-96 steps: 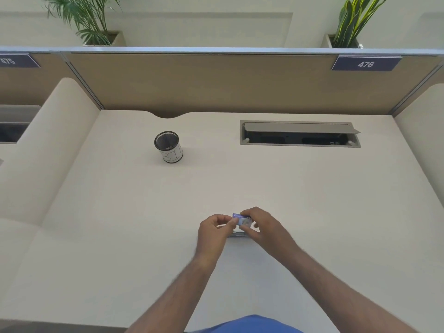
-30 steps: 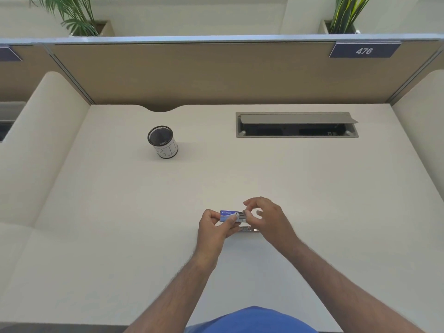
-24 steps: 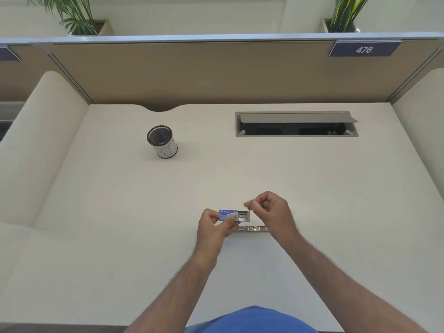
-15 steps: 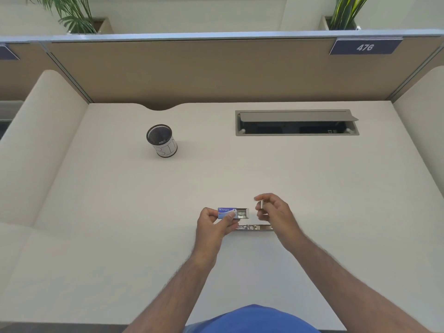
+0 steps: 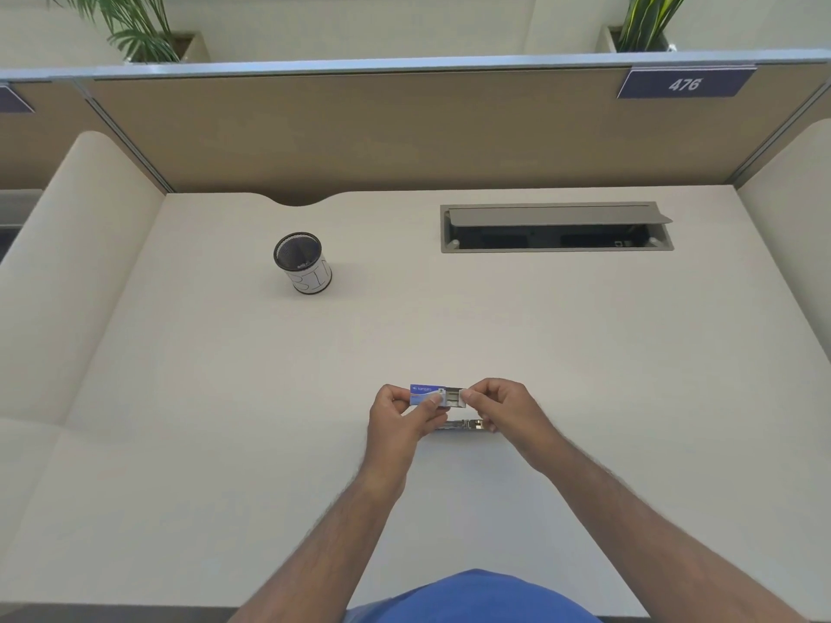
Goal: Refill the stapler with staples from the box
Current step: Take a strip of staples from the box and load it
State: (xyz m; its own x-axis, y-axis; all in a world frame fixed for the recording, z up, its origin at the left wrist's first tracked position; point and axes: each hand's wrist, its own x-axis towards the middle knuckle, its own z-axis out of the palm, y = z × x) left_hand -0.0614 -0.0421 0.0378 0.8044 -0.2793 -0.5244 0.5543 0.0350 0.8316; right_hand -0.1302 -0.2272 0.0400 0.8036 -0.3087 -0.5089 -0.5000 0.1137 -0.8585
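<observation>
- Head view: left hand (image 5: 400, 418) pinches the blue staple box (image 5: 429, 393), held just above the table (image 5: 225, 397).
- Right hand (image 5: 503, 409) pinches the box's open tray end; whether it holds staples, cannot tell.
- Stapler (image 5: 463, 426) lies on the table just below both hands, long axis left-right, nearer the right hand.

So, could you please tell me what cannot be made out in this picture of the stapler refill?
All in the head view:
- Stapler: mostly hidden behind both hands; whether it holds staples is unclear.
- Staple box: its slid-out tray is too small to count strips.
- Right hand: fingertips cover the tray end; any staples pinched there are hidden.
- Left hand: covers the box's near side.
</observation>
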